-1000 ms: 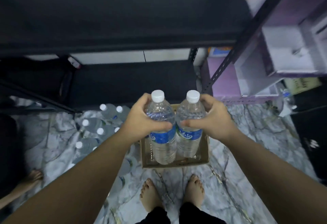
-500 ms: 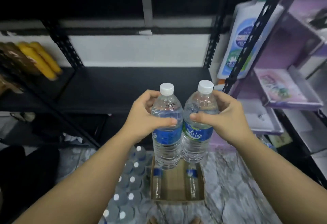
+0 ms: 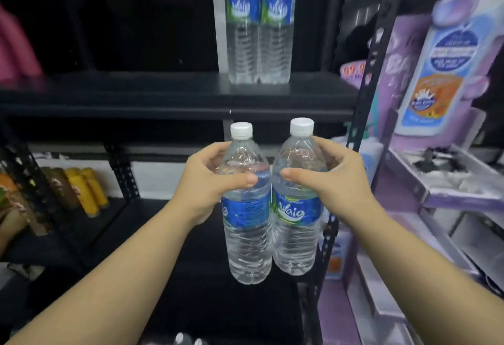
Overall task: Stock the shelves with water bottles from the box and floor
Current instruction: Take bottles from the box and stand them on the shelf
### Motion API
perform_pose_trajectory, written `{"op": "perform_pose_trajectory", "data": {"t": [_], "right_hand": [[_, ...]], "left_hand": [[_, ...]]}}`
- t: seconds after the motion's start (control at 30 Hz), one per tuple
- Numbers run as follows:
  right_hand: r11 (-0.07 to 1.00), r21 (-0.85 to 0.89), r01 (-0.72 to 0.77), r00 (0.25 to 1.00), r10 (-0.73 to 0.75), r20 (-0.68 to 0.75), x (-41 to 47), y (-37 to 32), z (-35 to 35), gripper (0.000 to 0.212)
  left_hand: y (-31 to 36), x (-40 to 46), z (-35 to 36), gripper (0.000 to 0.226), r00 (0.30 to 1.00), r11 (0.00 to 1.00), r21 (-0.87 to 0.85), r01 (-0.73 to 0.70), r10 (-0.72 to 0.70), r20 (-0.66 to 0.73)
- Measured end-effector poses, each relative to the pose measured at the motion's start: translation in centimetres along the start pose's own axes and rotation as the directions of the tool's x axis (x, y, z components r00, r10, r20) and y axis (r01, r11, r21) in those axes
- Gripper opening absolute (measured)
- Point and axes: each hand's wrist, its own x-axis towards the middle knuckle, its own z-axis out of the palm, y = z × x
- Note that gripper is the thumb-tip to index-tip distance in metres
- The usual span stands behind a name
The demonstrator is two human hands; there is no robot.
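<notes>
My left hand (image 3: pixel 207 181) grips the left water bottle (image 3: pixel 246 235), clear with a white cap and a blue label. The right water bottle (image 3: pixel 297 235), of the same kind, is held by my right hand (image 3: pixel 335 181). Both bottles are upright, side by side and touching, in the air in front of the black shelving. Above them, two more water bottles (image 3: pixel 259 25) stand together on the upper black shelf (image 3: pixel 163 91), near its right end. White caps of other bottles (image 3: pixel 188 339) peek in at the bottom edge. The box is out of view.
A black perforated upright (image 3: pixel 371 71) separates this rack from a purple rack on the right, which carries a large white-and-blue bottle (image 3: pixel 447 71) and trays (image 3: pixel 450 181). Yellow and brown packets (image 3: pixel 79 189) lie on a lower shelf at the left. A pink item (image 3: pixel 16 52) sits upper left.
Both hands have lifted the two bottles from above the box up to shelf height. My view has tilted up, so the floor and box dropped out and the upper shelf with two bottles appeared.
</notes>
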Motion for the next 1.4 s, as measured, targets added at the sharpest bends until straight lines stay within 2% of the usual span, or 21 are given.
{"op": "perform_pose_trajectory", "data": {"t": [0.3, 0.7, 0.87, 1.2, 1.3, 1.4], "right_hand": [[0.967, 0.042, 0.25, 0.968, -0.25, 0.013, 9.5, -9.6, 0.6, 0.04], [0.963, 0.061, 0.262, 0.964, -0.259, -0.052, 21.7, -19.1, 4.0, 0.028], [0.965, 0.05, 0.257, 0.964, -0.252, -0.088, 25.5, -19.5, 4.9, 0.03], [0.985, -0.01, 0.17, 0.976, -0.169, -0.14, 30.2, -15.5, 5.8, 0.032], [0.984, -0.042, 0.172, 0.975, -0.177, -0.136, 30.5, -14.4, 6.0, 0.043], [0.964, -0.118, 0.239, 0.961, -0.252, -0.115, 30.0, -13.1, 5.8, 0.056]], "left_hand": [[11.0, 7.9, 0.4, 0.062, 0.982, 0.982, -0.008, -0.189, 0.189, 0.005], [23.2, 18.9, -2.1, 0.049, 0.961, 0.963, -0.05, -0.265, 0.269, 0.07], [23.9, 23.5, -3.2, 0.044, 0.965, 0.966, -0.012, -0.257, 0.257, 0.052], [20.4, 29.1, -3.5, 0.036, 0.977, 0.977, 0.003, -0.214, 0.214, 0.014], [19.1, 29.6, -3.3, 0.033, 0.974, 0.974, 0.006, -0.225, 0.225, 0.014], [17.7, 29.5, -3.4, 0.039, 0.956, 0.953, 0.078, -0.292, 0.291, 0.026]]}}
